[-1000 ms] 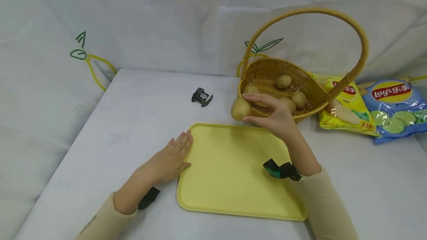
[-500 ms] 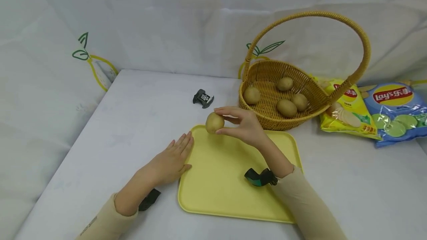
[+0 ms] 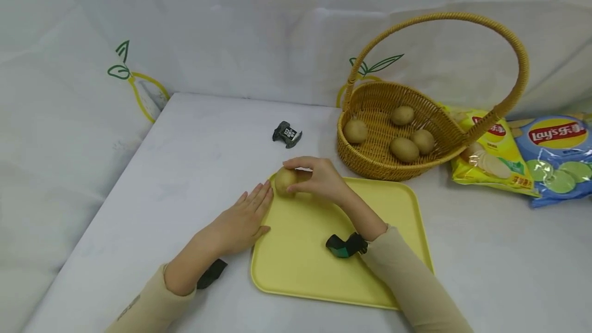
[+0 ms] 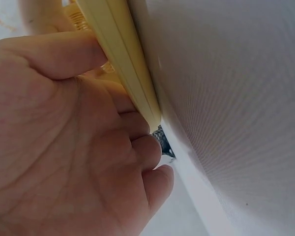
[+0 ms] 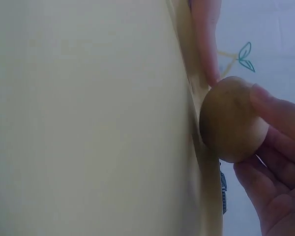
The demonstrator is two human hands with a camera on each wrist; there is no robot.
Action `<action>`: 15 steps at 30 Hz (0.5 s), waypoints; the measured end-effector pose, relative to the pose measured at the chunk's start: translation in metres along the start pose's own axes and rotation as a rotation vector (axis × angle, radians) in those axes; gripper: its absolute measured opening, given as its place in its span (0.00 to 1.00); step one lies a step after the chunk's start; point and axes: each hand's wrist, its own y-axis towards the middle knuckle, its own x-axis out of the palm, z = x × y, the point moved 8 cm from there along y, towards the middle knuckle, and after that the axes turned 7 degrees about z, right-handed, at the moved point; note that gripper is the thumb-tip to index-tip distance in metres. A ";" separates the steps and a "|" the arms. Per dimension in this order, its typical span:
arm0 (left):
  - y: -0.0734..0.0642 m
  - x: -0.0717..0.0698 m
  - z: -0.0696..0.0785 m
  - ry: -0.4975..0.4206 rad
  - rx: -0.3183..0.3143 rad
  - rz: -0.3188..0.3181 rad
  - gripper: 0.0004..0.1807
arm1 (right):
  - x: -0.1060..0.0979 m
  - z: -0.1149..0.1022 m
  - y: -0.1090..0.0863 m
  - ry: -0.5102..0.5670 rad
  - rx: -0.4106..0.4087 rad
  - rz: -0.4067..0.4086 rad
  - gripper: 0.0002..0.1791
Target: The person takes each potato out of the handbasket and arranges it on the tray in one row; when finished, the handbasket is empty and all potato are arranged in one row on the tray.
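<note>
Between thumb and fingers, my right hand (image 3: 319,181) pinches a potato (image 3: 284,181) at the far left corner of the yellow tray (image 3: 324,256). In the right wrist view the potato (image 5: 233,120) sits against the tray's surface near its rim, with the thumb and fingertips round it. My left hand (image 3: 242,222) rests with straight fingers along the tray's left edge. Seen from the left wrist, the palm (image 4: 73,142) faces the tray rim (image 4: 120,59), and the fingers touch it. Several potatoes, one of them a potato (image 3: 356,131) at the left, lie in the wicker basket (image 3: 384,169).
The basket's tall arched handle (image 3: 439,16) rises behind the tray. A yellow chip bag (image 3: 495,158) and a blue Lay's bag (image 3: 555,158) lie to its right. A small black-and-white tag (image 3: 287,134) is on the white table beyond the tray.
My right hand has carried the potato from beside the basket leftward and down to the tray's far left corner. The left hand has stayed at the tray's edge.
</note>
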 end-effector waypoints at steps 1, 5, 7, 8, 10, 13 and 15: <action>0.000 0.000 0.000 0.005 0.001 -0.001 0.38 | 0.001 0.000 0.000 -0.025 -0.009 -0.006 0.27; 0.000 -0.001 0.001 0.017 0.005 -0.002 0.38 | 0.003 0.000 0.000 -0.119 -0.029 -0.029 0.28; 0.000 -0.001 0.001 0.024 0.009 0.000 0.38 | 0.002 0.000 -0.001 -0.174 -0.022 -0.036 0.29; 0.000 -0.001 0.001 0.026 0.009 0.001 0.38 | 0.001 0.000 -0.001 -0.205 -0.018 -0.042 0.30; 0.000 -0.001 0.001 0.029 0.011 0.003 0.38 | 0.000 0.000 -0.002 -0.259 -0.007 -0.055 0.31; 0.000 -0.001 0.001 0.028 0.010 0.004 0.38 | -0.001 0.002 -0.003 -0.273 0.019 -0.085 0.31; 0.000 0.000 0.001 0.023 0.007 0.000 0.38 | -0.002 0.003 -0.004 -0.260 0.043 -0.104 0.31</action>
